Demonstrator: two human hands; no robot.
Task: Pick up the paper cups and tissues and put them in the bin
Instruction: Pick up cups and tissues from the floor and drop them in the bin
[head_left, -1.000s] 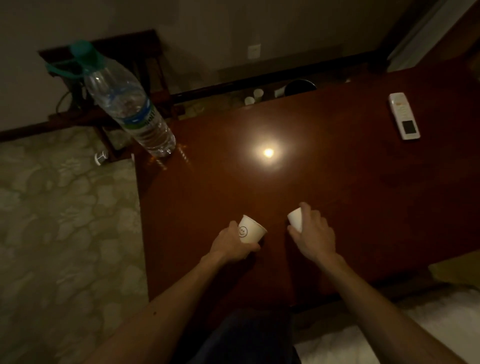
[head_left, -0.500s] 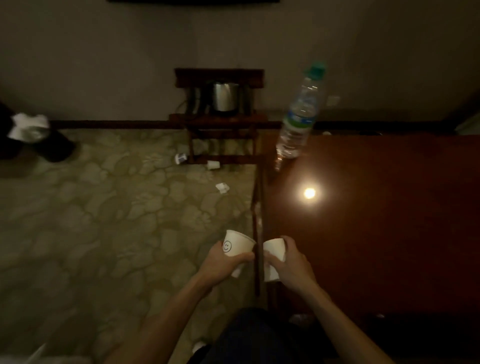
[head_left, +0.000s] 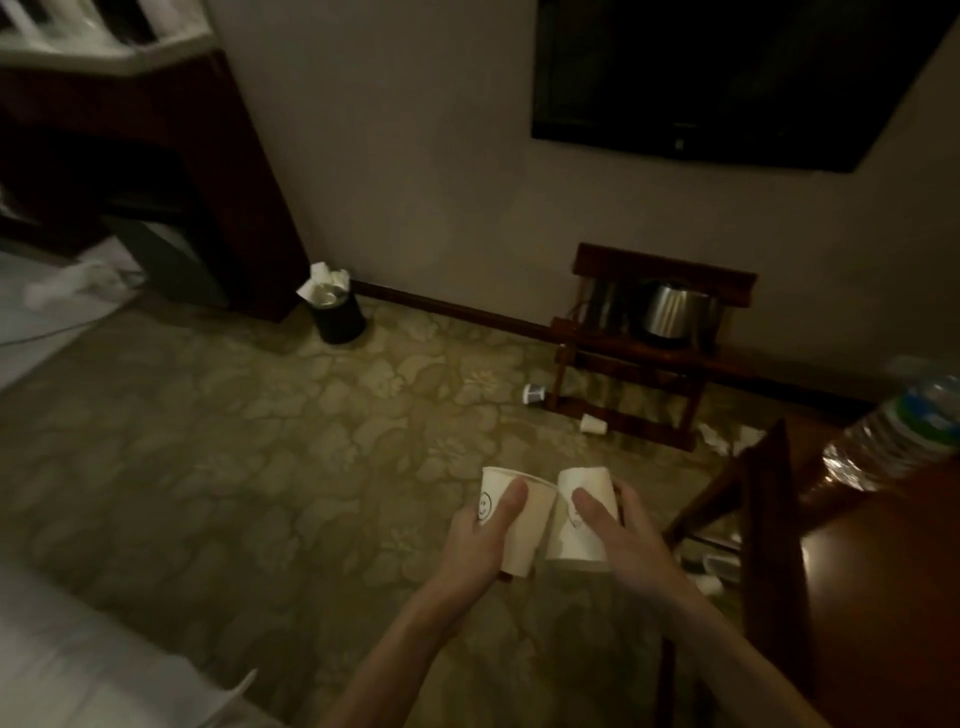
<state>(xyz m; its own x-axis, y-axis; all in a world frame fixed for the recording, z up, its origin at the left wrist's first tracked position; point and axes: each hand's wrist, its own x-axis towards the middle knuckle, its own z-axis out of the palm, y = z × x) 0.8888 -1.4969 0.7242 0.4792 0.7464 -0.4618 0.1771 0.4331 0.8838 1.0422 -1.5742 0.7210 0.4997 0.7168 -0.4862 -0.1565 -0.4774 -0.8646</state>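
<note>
Bin (head_left: 336, 322), black and already heaped with white tissues, stands on the carpet against the far wall, so whatever is collected probably has to be carried across to it. Nearer, the left hand (head_left: 475, 540) grips a smiley cup (head_left: 524, 540) mouth-up and the right hand (head_left: 631, 540) grips a second cup (head_left: 569, 540), seemingly upside down, the two touching, perhaps to stack them. Further right, a fallen cup (head_left: 533, 394), another cup (head_left: 594, 425) and crumpled tissues (head_left: 722, 439) lie on the floor by the kettle stand (head_left: 623, 415), uncollected, short of the table (head_left: 883, 571).
</note>
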